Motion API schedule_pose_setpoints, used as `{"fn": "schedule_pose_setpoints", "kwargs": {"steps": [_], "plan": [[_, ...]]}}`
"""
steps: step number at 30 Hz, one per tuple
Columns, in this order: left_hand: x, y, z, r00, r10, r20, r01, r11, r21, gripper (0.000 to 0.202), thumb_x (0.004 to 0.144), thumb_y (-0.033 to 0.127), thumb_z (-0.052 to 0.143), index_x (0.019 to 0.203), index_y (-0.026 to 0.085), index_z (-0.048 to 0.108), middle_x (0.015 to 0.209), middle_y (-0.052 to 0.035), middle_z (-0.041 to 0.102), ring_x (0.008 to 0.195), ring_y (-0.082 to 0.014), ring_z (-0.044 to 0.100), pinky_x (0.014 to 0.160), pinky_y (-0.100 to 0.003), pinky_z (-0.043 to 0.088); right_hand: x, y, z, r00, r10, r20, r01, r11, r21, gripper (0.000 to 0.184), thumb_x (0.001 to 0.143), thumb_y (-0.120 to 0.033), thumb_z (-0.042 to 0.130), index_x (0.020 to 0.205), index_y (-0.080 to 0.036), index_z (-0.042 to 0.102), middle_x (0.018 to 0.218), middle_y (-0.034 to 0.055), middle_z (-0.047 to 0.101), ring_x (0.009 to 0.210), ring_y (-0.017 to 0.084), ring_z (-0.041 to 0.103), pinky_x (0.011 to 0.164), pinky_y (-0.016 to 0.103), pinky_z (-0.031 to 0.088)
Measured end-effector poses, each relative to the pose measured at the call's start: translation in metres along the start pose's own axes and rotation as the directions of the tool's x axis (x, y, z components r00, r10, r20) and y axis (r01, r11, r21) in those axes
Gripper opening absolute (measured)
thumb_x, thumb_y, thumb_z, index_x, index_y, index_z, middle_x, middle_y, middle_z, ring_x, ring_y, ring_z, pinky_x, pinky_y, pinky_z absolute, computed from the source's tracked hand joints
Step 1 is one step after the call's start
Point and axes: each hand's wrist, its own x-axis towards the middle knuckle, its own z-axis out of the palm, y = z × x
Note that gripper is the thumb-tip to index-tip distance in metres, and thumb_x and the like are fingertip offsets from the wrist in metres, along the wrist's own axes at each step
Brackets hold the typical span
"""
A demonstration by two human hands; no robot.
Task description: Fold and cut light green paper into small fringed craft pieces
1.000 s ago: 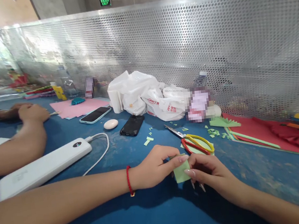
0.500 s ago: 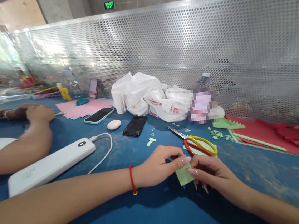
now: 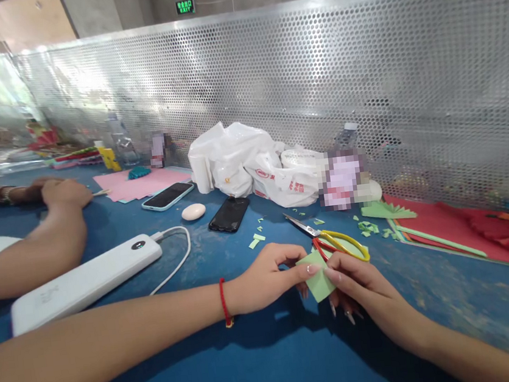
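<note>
A small piece of light green paper [image 3: 319, 286] is held up between my two hands, just above the blue table. My left hand [image 3: 273, 278], with a red cord at the wrist, pinches its left side between thumb and fingers. On the paper's right side, my right hand [image 3: 361, 286] pinches the edge with thumb and forefinger; its other fingers hang curled beneath. Right behind my hands lie scissors [image 3: 341, 243] with red and yellow handles, blades apart and pointing away to the left. Another green paper piece lies partly under them. Green paper scraps [image 3: 369, 227] are scattered around.
A white power bank [image 3: 90, 280] with a cable lies left, near another person's arms [image 3: 62, 219]. Two phones [image 3: 229, 214], a pale oval object [image 3: 193, 211] and white plastic bags [image 3: 236, 156] sit farther back. Red paper [image 3: 441, 219] is stacked right. A perforated metal panel [image 3: 268, 73] borders the table.
The green paper has turned and shifted slightly right between my hands. Both hands keep their pinch on it, and more of my left hand's lower fingers shows beneath.
</note>
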Motion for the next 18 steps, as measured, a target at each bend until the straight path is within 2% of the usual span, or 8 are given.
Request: {"fn": "schedule_pose_setpoints", "kwargs": {"steps": [4,10,13,18], "plan": [[0.0017,-0.0032,-0.0003,1.000,-0.018,-0.009,0.018,1.000,-0.013,0.035,0.089,0.041,0.059,0.070,0.011,0.056,0.064,0.0006,0.054,0.061,-0.0114,0.056,0.060,-0.023,0.045,0.0013,-0.0010,0.0002,1.000,-0.004,-0.020,0.003,1.000,-0.020,0.033,0.096,-0.048,0.049,0.081,-0.019,0.052,0.063,-0.0034,0.056,0.049,0.007,0.044,0.046,0.018,0.037],[0.0034,0.0000,-0.0008,0.999,0.029,-0.027,-0.024,0.988,0.155,0.029,0.092,0.038,0.055,0.076,0.013,0.058,0.068,0.0034,0.049,0.064,-0.0091,0.043,0.061,-0.020,0.035,0.0003,-0.0005,-0.0006,0.999,-0.010,0.053,0.012,0.999,-0.047,0.030,0.090,-0.045,0.061,0.078,-0.018,0.055,0.065,-0.0027,0.056,0.052,0.007,0.047,0.049,0.019,0.040],[0.0033,0.0002,-0.0012,0.999,0.039,0.028,-0.045,0.969,0.244,0.034,0.093,0.039,0.052,0.072,0.014,0.055,0.067,0.0035,0.047,0.066,-0.0097,0.041,0.061,-0.020,0.034,-0.0003,-0.0027,-0.0002,0.997,-0.031,0.075,0.034,0.999,-0.037,0.028,0.090,-0.045,0.060,0.081,-0.018,0.058,0.067,-0.0028,0.054,0.055,0.007,0.047,0.050,0.019,0.040],[0.0037,-0.0008,-0.0022,0.991,0.044,0.129,-0.081,0.952,0.296,0.037,0.097,0.041,0.045,0.072,0.015,0.051,0.067,0.0040,0.043,0.065,-0.0096,0.038,0.060,-0.021,0.032,0.0020,-0.0045,-0.0012,0.995,-0.059,0.079,0.060,0.998,-0.021,0.029,0.091,-0.045,0.057,0.083,-0.018,0.061,0.069,-0.0027,0.052,0.055,0.007,0.046,0.049,0.018,0.040]]}}
